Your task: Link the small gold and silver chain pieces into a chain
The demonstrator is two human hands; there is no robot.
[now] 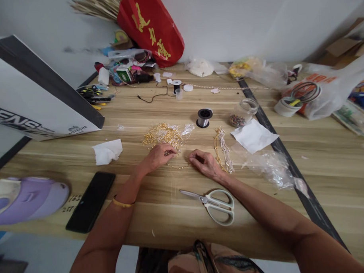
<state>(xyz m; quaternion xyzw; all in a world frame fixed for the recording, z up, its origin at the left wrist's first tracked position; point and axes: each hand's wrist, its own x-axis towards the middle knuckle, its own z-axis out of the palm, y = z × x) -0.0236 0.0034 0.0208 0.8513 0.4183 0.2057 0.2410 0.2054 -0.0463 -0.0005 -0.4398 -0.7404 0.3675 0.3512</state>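
Pinching a thin gold chain [179, 167] in the right hand [205, 163], can't tell if the left hand [159, 156] grips anything, few strands [226, 153] laid out, big tangled pile [162, 135] seemingly left.

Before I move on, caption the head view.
Hands at a thin chain, gold and silver pile beyond, scissors nearer.

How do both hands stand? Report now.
Left hand: closed; what it holds, if anything, cannot be told.
Right hand: closed, seemingly pinching one end of a thin chain.
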